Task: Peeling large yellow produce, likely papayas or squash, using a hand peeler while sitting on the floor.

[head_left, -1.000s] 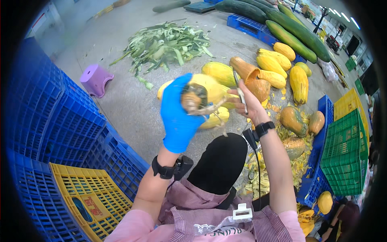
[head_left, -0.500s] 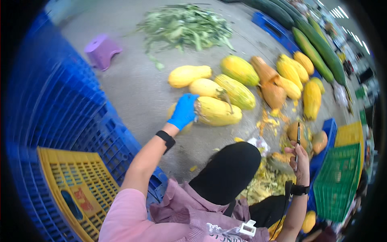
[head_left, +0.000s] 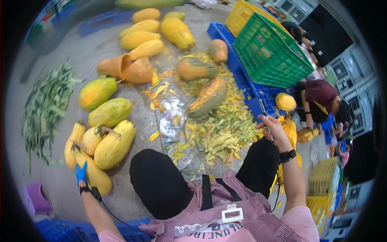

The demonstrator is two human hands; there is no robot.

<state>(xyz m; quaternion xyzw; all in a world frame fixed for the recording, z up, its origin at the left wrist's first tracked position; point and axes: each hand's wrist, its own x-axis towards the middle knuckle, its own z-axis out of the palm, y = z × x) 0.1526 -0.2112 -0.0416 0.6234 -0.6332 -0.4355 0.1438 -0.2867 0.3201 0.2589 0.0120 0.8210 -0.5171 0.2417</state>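
A person sits before a heap of yellow-green peelings, which spreads on the floor. Well left of the heap, the blue-gloved left hand lies against a yellow squash, nearest of a cluster; whether its fingers grip cannot be told. Just right of the heap, the bare right hand is closed around a slim tool, its tip pointing up and away. A partly peeled gourd rests on the heap's far part.

Beyond the heap, to its right, stands a green lattice crate with a yellow crate behind it; the insides of both are hidden. A blue pallet runs along the heap's right side, below the green crate. Farther right of the heap is a pale yellow crate, contents unclear. Left of the heap lies a printed plastic bag.
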